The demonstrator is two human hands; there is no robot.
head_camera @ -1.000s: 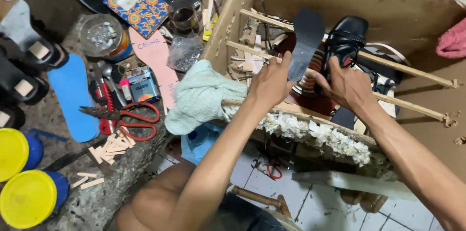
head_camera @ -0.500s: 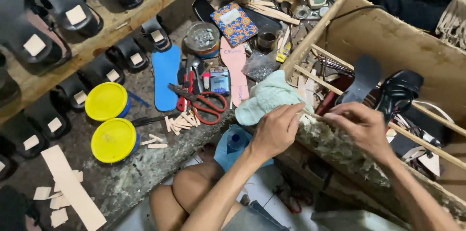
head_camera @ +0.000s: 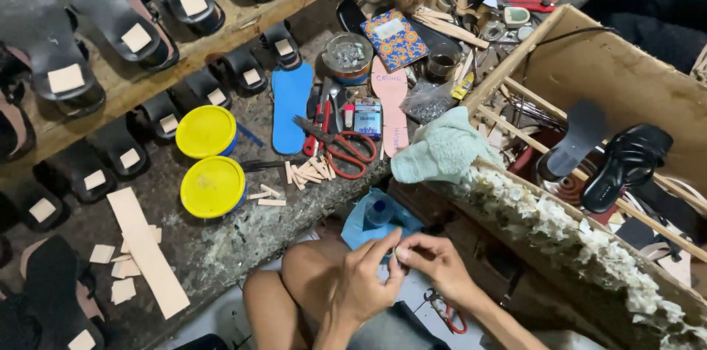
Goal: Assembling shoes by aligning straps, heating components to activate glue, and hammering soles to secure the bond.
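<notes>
Small rectangular pack [head_camera: 367, 117], blue and white with a dark band, lies flat on the grey surface [head_camera: 243, 228] between the red-handled scissors [head_camera: 340, 145] and the pink insole [head_camera: 391, 111]. Above it, a flat patterned packet or booklet [head_camera: 395, 38], blue with orange and red motifs and a pale label patch, lies tilted beside a round tin [head_camera: 347, 57]. Two round tubs with yellow lids [head_camera: 208, 160] sit side by side left of the blue insole [head_camera: 292, 105]. Plain beige square tags [head_camera: 136, 37] are stuck on the footbeds of the black sandals along the wooden shelf [head_camera: 243, 15] and below it. No screens or signs seen.
</notes>
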